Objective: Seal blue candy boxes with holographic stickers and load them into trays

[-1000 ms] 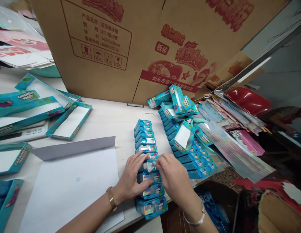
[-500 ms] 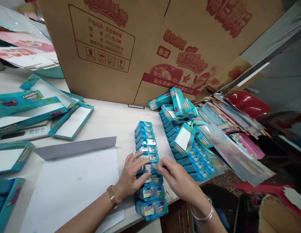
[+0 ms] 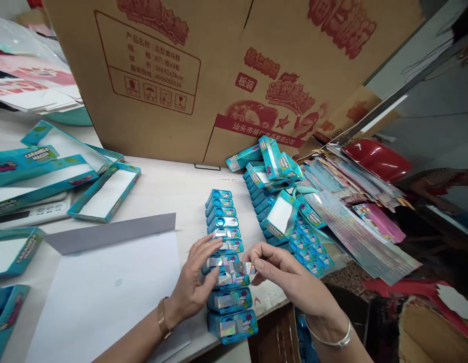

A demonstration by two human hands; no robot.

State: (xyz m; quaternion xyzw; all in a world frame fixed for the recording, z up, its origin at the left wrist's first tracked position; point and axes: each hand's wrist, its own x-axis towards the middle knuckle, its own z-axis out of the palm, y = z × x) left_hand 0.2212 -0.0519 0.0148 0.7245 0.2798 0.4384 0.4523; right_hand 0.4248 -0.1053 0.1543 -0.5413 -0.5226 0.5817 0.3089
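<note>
A row of small blue boxes [image 3: 234, 300] with "Caramelo Macizo" labels runs away from the table's front edge. My left hand [image 3: 198, 275] lies along the row's left side, fingers apart, its fingertips and thumb touching boxes near the middle. To the right of the row, my right hand [image 3: 279, 269] pinches the end of a shiny, see-through holographic sticker [image 3: 237, 268]. The sticker stretches leftward over a box close to my left thumb; whether it touches the box I cannot tell. Silvery stickers show on the nearest boxes.
A large brown carton [image 3: 150, 121] stands behind the row. More blue boxes [image 3: 307, 247] and display trays [image 3: 282, 214] are piled at right, beside sticker sheets [image 3: 362, 242]. Blue trays [image 3: 105, 194] and white paper [image 3: 116, 302] lie at left. A person sits at far right.
My right hand has moved slightly right and nearer, drawing the holographic sticker out into view over the boxes. My left hand has shifted slightly left. The view has shifted a little.
</note>
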